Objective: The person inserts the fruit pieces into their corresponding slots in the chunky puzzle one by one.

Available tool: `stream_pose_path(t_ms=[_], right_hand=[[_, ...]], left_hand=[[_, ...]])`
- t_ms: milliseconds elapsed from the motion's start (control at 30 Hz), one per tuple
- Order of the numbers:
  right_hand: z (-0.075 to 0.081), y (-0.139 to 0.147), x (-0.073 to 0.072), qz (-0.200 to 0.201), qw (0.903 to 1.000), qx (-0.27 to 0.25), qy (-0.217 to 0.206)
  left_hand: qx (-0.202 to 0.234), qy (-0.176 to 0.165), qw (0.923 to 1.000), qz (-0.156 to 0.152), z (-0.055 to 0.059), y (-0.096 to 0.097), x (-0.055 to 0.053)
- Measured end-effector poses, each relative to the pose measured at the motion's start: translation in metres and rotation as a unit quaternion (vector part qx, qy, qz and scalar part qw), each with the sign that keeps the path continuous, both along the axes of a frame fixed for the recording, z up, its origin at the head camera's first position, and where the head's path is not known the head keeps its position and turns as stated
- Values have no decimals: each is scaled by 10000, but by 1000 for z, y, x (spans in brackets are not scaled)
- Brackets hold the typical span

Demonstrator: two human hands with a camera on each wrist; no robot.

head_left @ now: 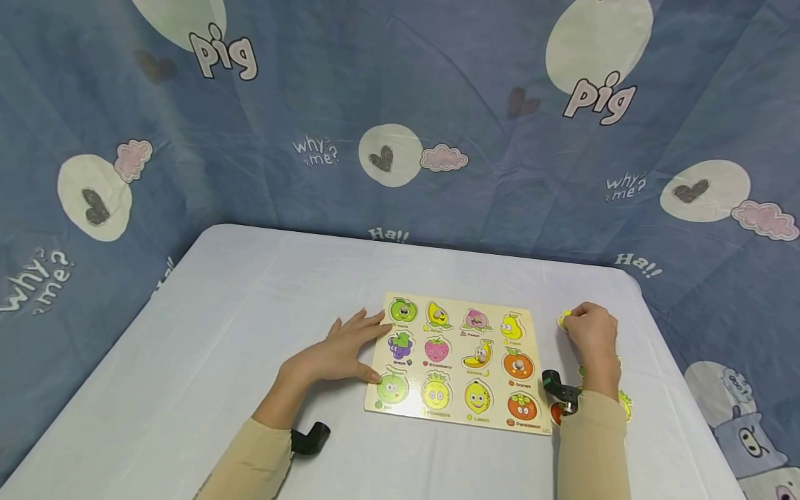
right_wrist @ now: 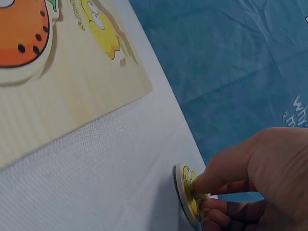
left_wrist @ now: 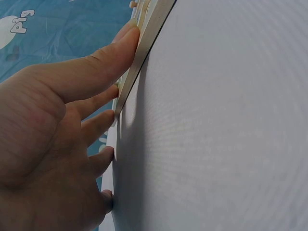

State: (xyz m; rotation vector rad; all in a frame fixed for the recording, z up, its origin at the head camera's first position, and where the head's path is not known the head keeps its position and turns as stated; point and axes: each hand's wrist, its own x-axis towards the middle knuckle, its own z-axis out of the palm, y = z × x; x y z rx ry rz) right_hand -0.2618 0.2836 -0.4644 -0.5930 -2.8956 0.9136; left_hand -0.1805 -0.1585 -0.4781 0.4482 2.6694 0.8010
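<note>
Yellow and pale wood, a small fruit piece with a rounded outline, and the right hand has it! Fingers and thumb are pinched tight on it, the piece tilted steeply, nearly on edge; whether its rim touches down, I cannot tell. Place it between two and three o'clock of the pale wooden rectangular board printed with fruits, just beside it and apart from it.

Over at nine o'clock, the left hand: fingers straight and spread, gripping nothing, the thumb and the nearest fingertip touching the board's edge.

Look across the board itself: a green smiling apple at ten o'clock, a yellow pear at two, a round orange fruit with a knob at three, a red-orange persimmon at four.

Below the right hand, between three and four o'clock, loose coloured pieces peek out, mostly hidden by the arm, yellow, green and red showing.

All of it lies on a white cloth-covered surface, with a blue printed curtain hanging at twelve o'clock. Beige sleeves on both arms, black wrist cameras strapped alongside.
</note>
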Motion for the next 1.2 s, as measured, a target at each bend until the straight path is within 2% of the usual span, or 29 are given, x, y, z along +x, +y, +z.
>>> stream_pose_path(t_ms=[333,667,967,1200], right_hand=[[2,-9,-2,170,9998,-65,-128],[3,-10,-4,837,9962,-82,-220],[9,-19,-5,1081,9931,-57,-458],[12,-28,-8,1492,9875,-60,-507]], left_hand=[[31,13,10000,-24,0,0,0],[78,49,10000,-28,0,0,-1],[19,26,10000,-47,0,0,0],[23,-7,10000,-39,0,0,-2]])
